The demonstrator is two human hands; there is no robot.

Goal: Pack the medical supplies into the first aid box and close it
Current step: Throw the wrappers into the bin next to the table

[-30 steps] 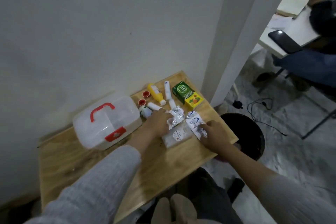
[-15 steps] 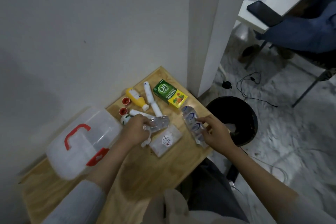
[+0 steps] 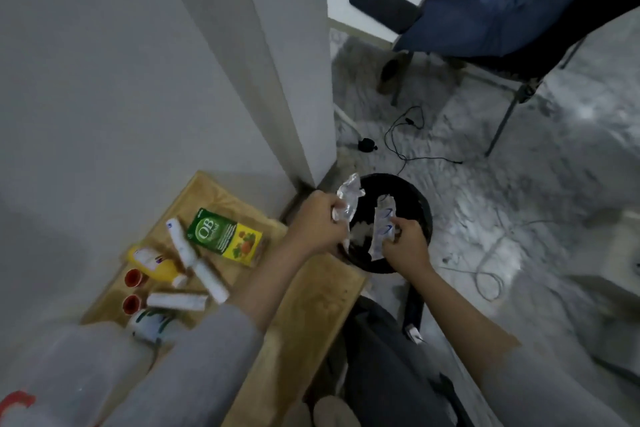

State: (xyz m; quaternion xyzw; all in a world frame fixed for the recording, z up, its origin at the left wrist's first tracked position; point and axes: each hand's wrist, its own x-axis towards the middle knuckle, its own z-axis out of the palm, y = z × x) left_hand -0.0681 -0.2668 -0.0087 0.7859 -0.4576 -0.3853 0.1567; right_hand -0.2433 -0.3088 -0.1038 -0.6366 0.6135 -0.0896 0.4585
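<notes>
My left hand (image 3: pixel 317 225) grips a crumpled clear wrapper (image 3: pixel 349 199) over the black bin (image 3: pixel 420 199). My right hand (image 3: pixel 407 246) holds a white packet with blue ovals (image 3: pixel 382 224) above the same bin. On the wooden table (image 3: pixel 311 302) lie a green and yellow OB box (image 3: pixel 223 236), a yellow bottle (image 3: pixel 154 262), white gauze rolls (image 3: pixel 194 262), two red caps (image 3: pixel 133 277) and a white jar (image 3: pixel 149 322). The translucent first aid box (image 3: pixel 52 378) with a red handle sits shut at the lower left, partly behind my sleeve.
A white pillar (image 3: pixel 287 62) stands just behind the table and bin. A chair with blue cloth (image 3: pixel 502 7) and a white desk with a dark phone (image 3: pixel 382 5) are beyond. Cables (image 3: pixel 408 135) lie on the grey floor.
Both hands lifted off the table and moved right, carrying the clear wrapper and the blue-oval packet over the bin. The camera swung right; the first aid box slid to the lower left.
</notes>
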